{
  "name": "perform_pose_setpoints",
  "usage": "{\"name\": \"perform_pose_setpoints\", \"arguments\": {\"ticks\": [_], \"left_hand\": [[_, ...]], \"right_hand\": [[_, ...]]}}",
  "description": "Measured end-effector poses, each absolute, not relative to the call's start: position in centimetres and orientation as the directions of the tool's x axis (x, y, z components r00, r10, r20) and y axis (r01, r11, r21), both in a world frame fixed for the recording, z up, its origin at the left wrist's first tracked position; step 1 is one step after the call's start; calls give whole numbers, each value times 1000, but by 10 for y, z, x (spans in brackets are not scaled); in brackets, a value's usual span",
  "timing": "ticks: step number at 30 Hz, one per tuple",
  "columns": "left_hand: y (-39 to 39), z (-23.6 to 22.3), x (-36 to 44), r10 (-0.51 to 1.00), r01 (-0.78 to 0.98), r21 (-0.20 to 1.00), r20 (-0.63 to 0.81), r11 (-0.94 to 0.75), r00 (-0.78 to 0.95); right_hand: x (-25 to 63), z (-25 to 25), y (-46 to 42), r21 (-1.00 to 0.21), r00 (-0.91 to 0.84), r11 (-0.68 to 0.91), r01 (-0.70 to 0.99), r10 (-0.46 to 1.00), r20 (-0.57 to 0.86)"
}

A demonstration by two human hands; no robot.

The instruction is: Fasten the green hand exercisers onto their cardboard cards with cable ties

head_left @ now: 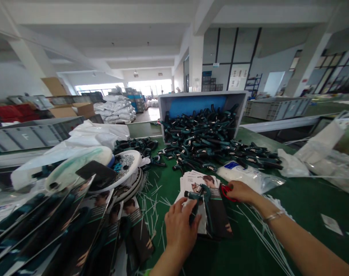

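My left hand [180, 226] is curled around the left handle of a dark green hand grip strengthener [209, 211]. The grip has two handles, a black-ended crossbar and a metal part near its top. It lies on a stack of printed cards [222, 218] showing a photo of a person. In my right hand [242, 192], beside the cards' upper right edge, are red-handled scissors [228, 193]; only the red loops show and the blades are hidden. White cable ties [263, 234] lie in a bundle below my right forearm.
Behind the cards, a grey crate [203, 94] lies tipped, many grips [203, 130] spilling onto the green table [301, 226]. Carded grips [62, 234] pile up at left, near a white round tray [134, 159]. Loose tie offcuts [151, 207] are scattered centrally. A clear plastic bag [249, 177] lies right.
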State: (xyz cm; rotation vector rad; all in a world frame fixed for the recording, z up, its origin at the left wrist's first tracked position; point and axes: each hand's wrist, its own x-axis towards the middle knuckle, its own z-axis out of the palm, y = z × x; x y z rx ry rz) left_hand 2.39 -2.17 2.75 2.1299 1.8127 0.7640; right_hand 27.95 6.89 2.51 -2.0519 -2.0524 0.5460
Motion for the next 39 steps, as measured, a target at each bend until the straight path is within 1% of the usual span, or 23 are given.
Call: {"name": "perform_pose_setpoints", "arguments": {"ticks": [1,3,5,6,7,8,10,11,12,13,14,16,20,23,29,35,37,39], "left_hand": [[-20,31,27,965,843,495,240,-211,101],[-16,37,35,961,838,494,250,-232,119],[-11,39,43,963,831,508,247,-225,110],[-7,38,46,966,826,523,237,-212,99],[-4,37,48,971,815,544,223,-198,87],[-2,35,49,976,799,574,205,-179,72],[3,31,47,986,747,650,163,-137,39],[5,29,45,989,718,686,142,-118,26],[6,27,42,992,693,713,128,-104,17],[7,25,40,993,673,733,119,-96,13],[8,24,38,993,660,745,117,-96,12],[9,22,37,992,644,758,127,-104,11],[9,20,37,989,614,780,145,-120,9],[8,18,38,985,607,779,169,-156,37],[5,16,38,971,621,754,232,-215,54],[6,15,39,968,617,756,247,-216,37],[6,15,39,967,618,754,251,-223,42],[6,16,38,966,619,751,254,-229,50]], "right_hand": [[282,28,61,-424,-25,-39,905,989,-144],[283,31,42,-569,-49,-53,820,985,-163],[277,32,21,-719,-106,-28,695,984,-141],[272,33,12,-742,-142,19,670,985,-103],[267,32,4,-710,-177,100,697,984,-35],[263,32,-3,-622,-225,208,755,973,52],[259,31,-10,-329,-350,409,851,909,225],[258,30,-12,-177,-415,473,863,864,285],[258,30,-11,-49,-472,512,858,821,320],[259,29,-10,50,-515,531,846,788,337],[259,29,-9,125,-545,538,833,762,350],[260,30,-5,218,-582,542,812,719,380],[260,34,-3,323,-640,553,768,654,403],[256,34,-4,358,-658,552,753,639,399],[247,27,-1,348,-661,563,749,598,454],[257,26,7,391,-750,650,652,478,457],[257,28,11,369,-750,665,649,479,457],[254,31,13,326,-737,674,663,511,442]]}}
